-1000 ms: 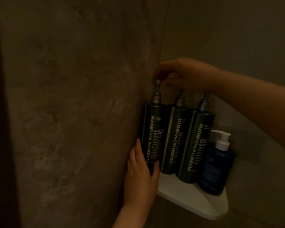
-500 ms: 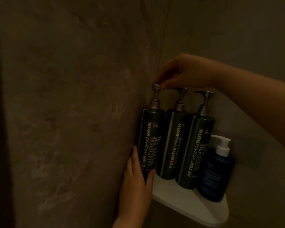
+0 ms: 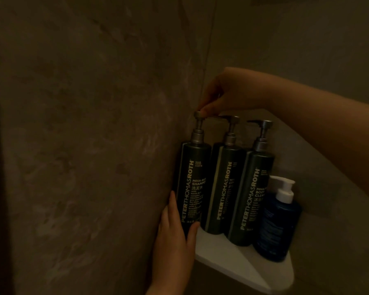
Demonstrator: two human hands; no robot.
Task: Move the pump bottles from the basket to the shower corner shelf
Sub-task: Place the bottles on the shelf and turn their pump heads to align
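Three tall dark green pump bottles stand upright in a row on the white corner shelf (image 3: 239,265). The shampoo bottle (image 3: 193,188) is at the left against the wall, the middle bottle (image 3: 223,188) beside it, the body cleanser bottle (image 3: 250,199) to the right. My left hand (image 3: 175,237) wraps the base of the shampoo bottle. My right hand (image 3: 228,94) reaches in from the right and pinches that bottle's metal pump head (image 3: 198,114). The basket is out of view.
A shorter dark blue bottle with a white pump (image 3: 277,222) stands at the shelf's right end. Mottled stone walls (image 3: 94,145) meet at the corner behind the bottles. The light is dim.
My right hand has shifted on the shampoo bottle's pump head, uncovering the other two pumps. My left hand stays on the bottle's base. The view has drifted slightly.
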